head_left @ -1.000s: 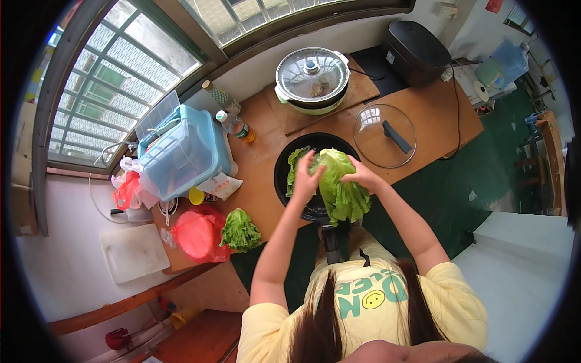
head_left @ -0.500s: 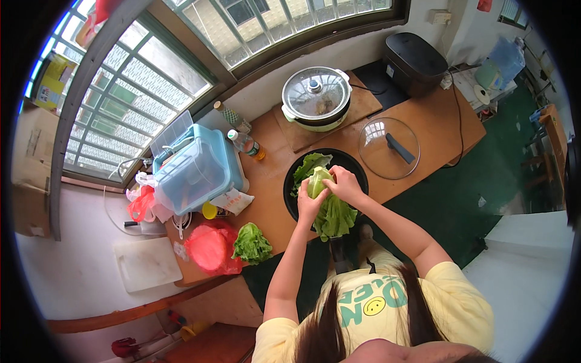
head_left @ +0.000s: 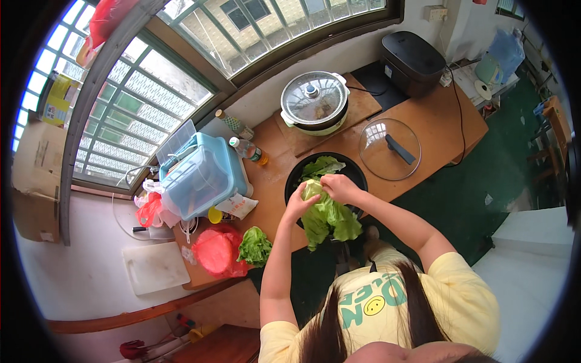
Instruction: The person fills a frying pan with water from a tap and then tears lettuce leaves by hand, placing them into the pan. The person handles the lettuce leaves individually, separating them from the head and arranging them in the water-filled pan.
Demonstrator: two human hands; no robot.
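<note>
A head of lettuce [head_left: 330, 219] is held over the near side of a black frying pan [head_left: 361, 171], its leaves hanging past the rim toward me. My left hand [head_left: 298, 204] is wrapped round its pale stem end. The fingers of my right hand [head_left: 341, 189] are closed on the lettuce beside that stem. Loose lettuce leaves [head_left: 325, 165] lie in the far part of the pan. The pan's handle is mostly hidden under the hanging leaves. A second green lettuce [head_left: 255, 247] rests on the table to the left.
Behind the pan is a lidded electric pot [head_left: 315, 100] on a board. A glass lid [head_left: 390, 149] lies to the right. A bottle [head_left: 248, 150], a blue plastic box [head_left: 203, 175], a red plastic bag [head_left: 216, 251] and a white cutting board [head_left: 156, 268] are on the left.
The lettuce has tipped, and its leaves now spread lower and wider over the pan's near rim. Both hands have moved slightly toward me and remain on it.
</note>
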